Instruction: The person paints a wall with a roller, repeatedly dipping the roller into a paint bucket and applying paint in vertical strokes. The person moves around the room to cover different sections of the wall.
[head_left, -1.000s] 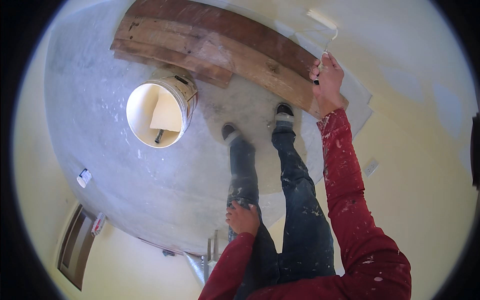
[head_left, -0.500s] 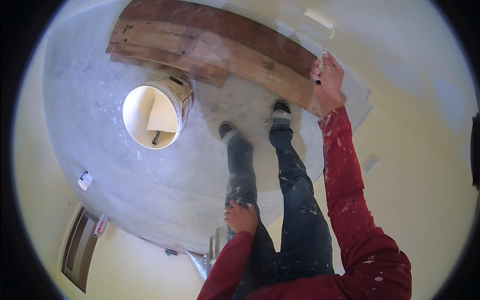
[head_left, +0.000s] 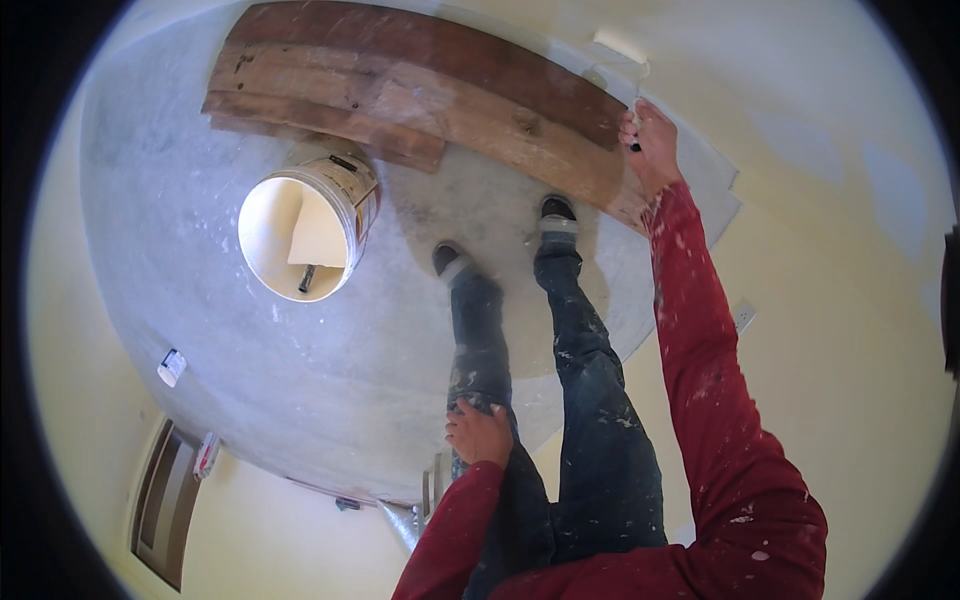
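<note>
My right hand (head_left: 652, 148) is closed around the handle of a paint roller, arm stretched far forward. The pale roller sleeve (head_left: 621, 46) is against the cream wall, low down beyond the wooden planks, with its thin wire frame leading back to my fist. My left hand (head_left: 480, 434) lies on my left knee, fingers spread over the dark, paint-flecked jeans (head_left: 478, 340). It holds nothing. To the left of my feet stands a large white paint bucket (head_left: 358, 205). Inside it are a pale flat piece (head_left: 318, 235) and a dark handle (head_left: 307, 279); the paint level is hard to make out.
Long wooden planks (head_left: 440, 105) lie on the grey floor (head_left: 190, 220) ahead of my shoes. A small white container (head_left: 171, 367) is at far left, near a framed brown door or window (head_left: 166, 500). A wall socket (head_left: 744, 317) sits beside my right arm.
My right hand and the roller have shifted slightly left and the hand a little farther up in view. The whole scene has slid slightly left. My left hand stays on the knee.
</note>
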